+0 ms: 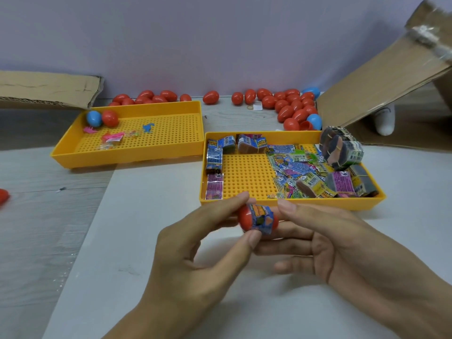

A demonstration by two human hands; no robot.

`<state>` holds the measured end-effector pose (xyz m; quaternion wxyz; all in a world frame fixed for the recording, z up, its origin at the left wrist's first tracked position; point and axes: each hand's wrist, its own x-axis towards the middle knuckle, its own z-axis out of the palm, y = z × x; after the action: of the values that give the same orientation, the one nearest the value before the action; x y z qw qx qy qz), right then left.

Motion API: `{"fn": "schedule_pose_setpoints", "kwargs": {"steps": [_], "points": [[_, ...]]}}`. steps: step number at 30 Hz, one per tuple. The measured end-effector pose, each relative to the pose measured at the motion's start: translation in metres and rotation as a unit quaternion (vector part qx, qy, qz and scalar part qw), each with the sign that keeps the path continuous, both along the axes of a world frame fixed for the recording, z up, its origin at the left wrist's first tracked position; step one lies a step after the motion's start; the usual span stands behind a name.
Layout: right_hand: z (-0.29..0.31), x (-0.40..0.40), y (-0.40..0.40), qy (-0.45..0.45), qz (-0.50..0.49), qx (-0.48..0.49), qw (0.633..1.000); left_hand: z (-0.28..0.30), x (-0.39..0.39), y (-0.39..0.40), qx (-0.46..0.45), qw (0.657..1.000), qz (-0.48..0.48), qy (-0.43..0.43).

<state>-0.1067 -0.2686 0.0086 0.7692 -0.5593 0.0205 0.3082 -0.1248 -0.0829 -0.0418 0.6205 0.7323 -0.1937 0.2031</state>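
A red plastic egg (247,220) with a printed label band (261,217) round its middle is held above the white table, just in front of the right yellow tray (293,201). My left hand (195,260) pinches the egg between thumb and forefinger. My right hand (325,241) lies against the egg's right side, its forefinger stretched over the label and its other fingers under it. That tray holds loose printed labels (296,167) and rubber-banded label bundles (341,150).
The left yellow tray (127,155) holds a blue egg (93,118), a red egg (110,118) and small toy pieces (115,138). Several red eggs (293,106) lie along the wall. Cardboard flaps (381,77) stand at right and back left. One red egg (3,195) sits at the far left edge.
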Motion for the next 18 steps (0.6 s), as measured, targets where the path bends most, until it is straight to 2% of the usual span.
{"fn": "schedule_pose_setpoints", "kwargs": {"steps": [2, 10, 15, 18], "points": [[0.001, -0.001, -0.001, -0.021, -0.009, -0.017, 1.000, 0.000, 0.001, 0.001, -0.032, 0.999, -0.024, -0.001], [0.001, -0.008, 0.008, -0.071, -0.062, -0.037, 0.995, -0.003, 0.004, 0.004, -0.014, 0.999, -0.036, -0.013], [-0.001, -0.007, 0.007, -0.078, -0.049, -0.034, 0.995, -0.003, 0.005, 0.004, -0.034, 0.998, -0.060, 0.001], [-0.003, -0.006, 0.004, -0.154, -0.083, -0.051, 0.983, -0.003, 0.004, 0.003, -0.046, 0.996, -0.069, 0.011]]}}
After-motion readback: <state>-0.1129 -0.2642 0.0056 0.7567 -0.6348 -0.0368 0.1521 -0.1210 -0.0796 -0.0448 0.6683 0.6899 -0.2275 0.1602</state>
